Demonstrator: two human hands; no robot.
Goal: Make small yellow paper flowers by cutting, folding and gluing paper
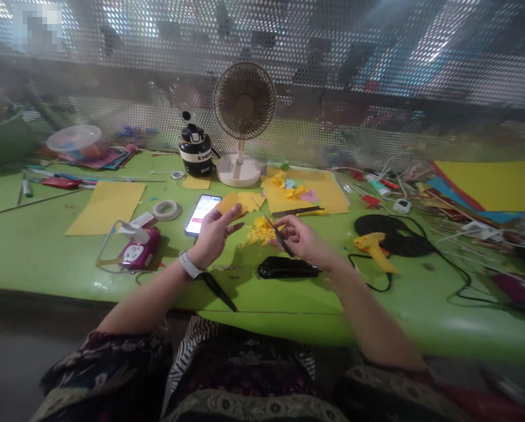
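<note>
My left hand [210, 239], with a pale watch band at the wrist, pinches a piece of yellow paper [231, 203]. A pair of dark scissors [283, 240] is in my right hand [305, 240], its blades pointing up and left toward the paper. From this angle I cannot tell how far apart the blades are. Below and between the hands lies a heap of cut yellow paper pieces [259, 232]. A lit phone [196, 218] rests just beyond my left hand. Closer to me is a black stapler-like object [284, 268].
A yellow glue gun [374, 251] and its black cable lie at the right. Behind the hands stand a fan [239, 171] and a dark bottle [195, 153]. A purple power socket [136, 253], tape roll [166, 210] and yellow sheet [106, 206] occupy the left of the green table [69, 264].
</note>
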